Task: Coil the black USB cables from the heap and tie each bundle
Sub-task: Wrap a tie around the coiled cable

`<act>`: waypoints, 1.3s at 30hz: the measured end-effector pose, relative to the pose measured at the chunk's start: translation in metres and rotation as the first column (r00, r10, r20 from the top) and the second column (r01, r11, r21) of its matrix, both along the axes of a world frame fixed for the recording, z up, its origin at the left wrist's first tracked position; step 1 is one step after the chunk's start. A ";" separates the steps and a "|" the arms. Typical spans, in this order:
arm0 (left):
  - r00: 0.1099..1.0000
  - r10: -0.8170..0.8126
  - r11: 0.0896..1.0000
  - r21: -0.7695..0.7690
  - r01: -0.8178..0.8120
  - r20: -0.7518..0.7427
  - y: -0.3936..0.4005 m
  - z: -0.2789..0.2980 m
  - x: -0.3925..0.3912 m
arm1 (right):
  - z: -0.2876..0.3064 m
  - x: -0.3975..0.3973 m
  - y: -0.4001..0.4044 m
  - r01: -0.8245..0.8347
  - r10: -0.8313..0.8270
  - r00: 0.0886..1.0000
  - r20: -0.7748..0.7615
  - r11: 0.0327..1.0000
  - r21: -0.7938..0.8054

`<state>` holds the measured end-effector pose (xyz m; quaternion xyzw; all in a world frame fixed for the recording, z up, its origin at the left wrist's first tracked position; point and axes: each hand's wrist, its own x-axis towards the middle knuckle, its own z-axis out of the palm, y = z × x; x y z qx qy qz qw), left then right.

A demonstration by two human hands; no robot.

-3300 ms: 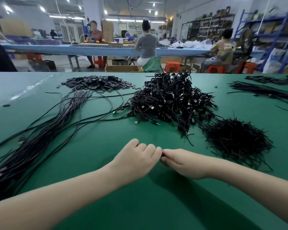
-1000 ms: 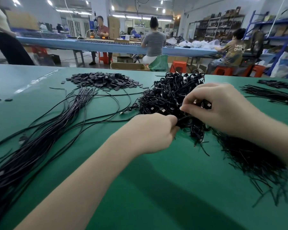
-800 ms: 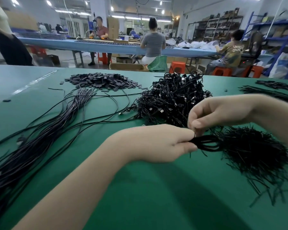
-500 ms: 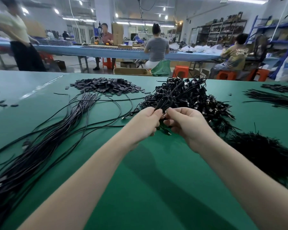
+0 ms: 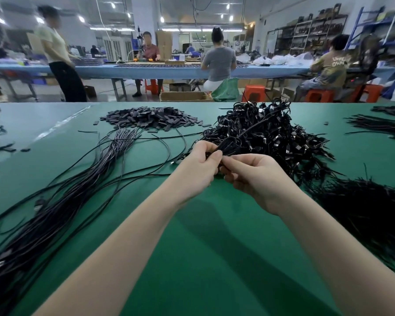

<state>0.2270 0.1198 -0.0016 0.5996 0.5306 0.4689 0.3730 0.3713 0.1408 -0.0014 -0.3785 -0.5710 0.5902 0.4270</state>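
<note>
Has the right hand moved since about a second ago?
Yes. The right hand came down off the pile of tied bundles to its near edge, meeting the left hand.

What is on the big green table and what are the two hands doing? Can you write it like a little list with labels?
table: green table
left hand: left hand pinches a coiled cable bundle
right hand: right hand pinches at the same bundle, beside the left
behind the hands: heap of tied bundles
far right: pile of thin black ties
left side: long loose cables stretched out
far side: pile of small dark flat pieces
tie on the bundle: cannot tell
</note>
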 end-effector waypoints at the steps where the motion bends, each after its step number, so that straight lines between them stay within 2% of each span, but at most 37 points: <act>1: 1.000 -0.002 1.000 0.003 0.002 -0.001 0.000 0.000 0.000 | 0.001 0.002 0.000 -0.005 0.004 1.000 0.027 1.000 0.023; 5: 0.999 0.020 0.999 0.034 -0.021 0.034 0.000 0.000 0.002 | 0.005 0.004 -0.001 0.012 -0.027 0.994 0.108 0.990 0.139; 10: 0.996 0.042 0.998 0.038 -0.045 0.076 0.000 -0.003 0.009 | 0.006 0.004 -0.001 0.105 -0.201 0.951 0.233 0.923 0.370; 14: 0.979 0.177 0.983 0.069 -0.171 -0.102 0.002 -0.012 0.014 | 0.005 0.005 -0.001 0.111 -0.435 0.809 0.395 0.773 0.624; 18: 0.968 0.204 0.978 -0.002 -0.206 -0.144 0.001 -0.015 0.013 | 0.003 0.002 -0.005 0.060 -0.501 0.713 0.490 0.741 0.669; 21: 0.920 0.278 0.961 0.087 -0.264 -0.276 0.000 -0.018 0.017 | 0.003 0.001 -0.009 0.045 -0.557 0.655 0.511 0.704 0.709; 23: 0.895 0.310 0.951 0.118 -0.287 -0.321 -0.003 -0.017 0.019 | 0.002 -0.004 -0.012 -0.011 -0.648 0.550 0.527 0.625 0.780; 24: 0.901 0.286 0.958 0.084 -0.274 -0.326 -0.004 -0.015 0.019 | 0.002 -0.006 -0.014 -0.055 -0.695 0.510 0.507 0.562 0.825; 26: 0.948 0.166 0.975 -0.101 -0.200 -0.272 -0.005 -0.005 0.017 | 0.001 -0.008 -0.017 -0.181 -0.765 0.464 0.447 0.412 0.893; 28: 0.989 0.052 0.939 -0.331 -0.095 -0.136 -0.008 0.007 0.010 | -0.003 -0.006 -0.017 -0.241 -0.799 0.480 0.361 0.276 0.931; 30: 1.000 -0.017 0.896 -0.443 0.016 0.000 -0.012 0.016 -0.002 | -0.006 -0.003 -0.011 -0.261 -0.802 0.514 0.306 0.194 0.946; 32: 0.997 -0.049 0.923 -0.378 0.069 0.062 -0.013 0.020 -0.011 | -0.006 0.001 -0.005 -0.203 -0.740 0.590 0.322 0.250 0.947; 35: 0.993 -0.033 0.998 -0.057 0.026 -0.115 -0.011 0.025 -0.016 | -0.004 0.004 0.001 -0.019 -0.559 0.764 0.324 0.482 0.876; 37: 0.983 -0.044 0.993 0.097 0.062 -0.175 -0.010 0.024 -0.016 | -0.004 0.003 0.004 0.047 -0.537 0.777 0.327 0.568 0.822; 39: 0.983 -0.113 0.979 0.152 0.134 -0.143 -0.011 0.020 -0.015 | -0.005 0.000 0.004 0.082 -0.491 0.807 0.327 0.642 0.762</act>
